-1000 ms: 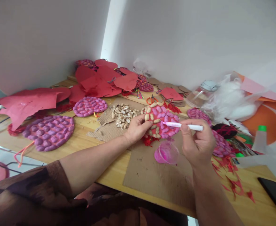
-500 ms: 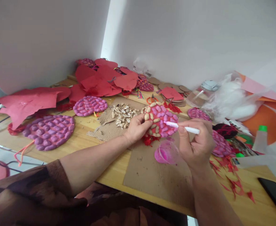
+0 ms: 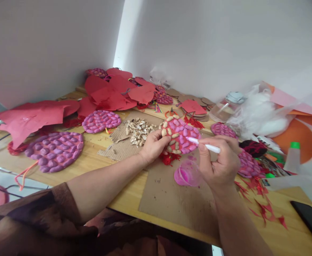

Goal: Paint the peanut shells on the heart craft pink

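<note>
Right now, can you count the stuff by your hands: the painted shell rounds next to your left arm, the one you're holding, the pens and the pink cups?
Painted shell rounds beside the left arm: 2
Half-painted shell round in the left hand: 1
White pen in the right hand: 1
Pink cup: 1
Total: 5

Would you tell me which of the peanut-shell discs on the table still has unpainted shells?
The disc held by the left hand: its left and lower shells are bare tan. The other discs, like the large one at far left, are fully pink-purple.
</note>
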The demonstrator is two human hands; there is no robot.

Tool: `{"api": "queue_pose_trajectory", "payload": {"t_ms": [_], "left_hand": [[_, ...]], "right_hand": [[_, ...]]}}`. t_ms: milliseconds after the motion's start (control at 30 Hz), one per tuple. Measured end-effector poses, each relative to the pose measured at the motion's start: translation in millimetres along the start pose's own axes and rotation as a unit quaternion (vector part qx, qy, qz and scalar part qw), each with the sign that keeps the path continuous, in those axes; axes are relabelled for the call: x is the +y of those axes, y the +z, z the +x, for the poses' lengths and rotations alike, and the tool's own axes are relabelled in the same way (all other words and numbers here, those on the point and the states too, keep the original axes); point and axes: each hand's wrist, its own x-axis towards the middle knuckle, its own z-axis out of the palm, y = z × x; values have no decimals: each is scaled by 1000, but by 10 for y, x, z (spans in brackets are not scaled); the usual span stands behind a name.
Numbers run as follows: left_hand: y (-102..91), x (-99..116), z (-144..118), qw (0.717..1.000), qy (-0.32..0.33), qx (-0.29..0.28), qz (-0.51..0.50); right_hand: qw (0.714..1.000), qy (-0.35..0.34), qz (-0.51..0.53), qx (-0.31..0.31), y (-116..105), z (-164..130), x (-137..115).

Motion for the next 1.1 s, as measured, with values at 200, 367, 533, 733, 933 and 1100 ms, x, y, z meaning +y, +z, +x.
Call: {"api": "queue_pose_trajectory", "payload": {"t_ms": [200, 367, 533, 733, 933, 1100], "left_hand": [[5, 61, 41, 997, -17, 38, -61], [12, 110, 50, 991, -52, 56, -107], [7, 117, 64, 988, -70, 69, -116], [-2, 114, 81, 989, -72, 62, -112], [-3, 104, 85, 988, -77, 75, -111], [1, 122, 74, 987, -96, 70, -104]], "right_hand": [[990, 93, 83, 70, -64, 18, 46], [979, 158, 132, 9, -199, 41, 34], [981, 140, 111, -75, -365, 72, -109], [970, 52, 81, -225, -393, 71, -157], [958, 13, 21, -285, -348, -4, -97], [949, -5, 20, -314, -299, -51, -103]]}}
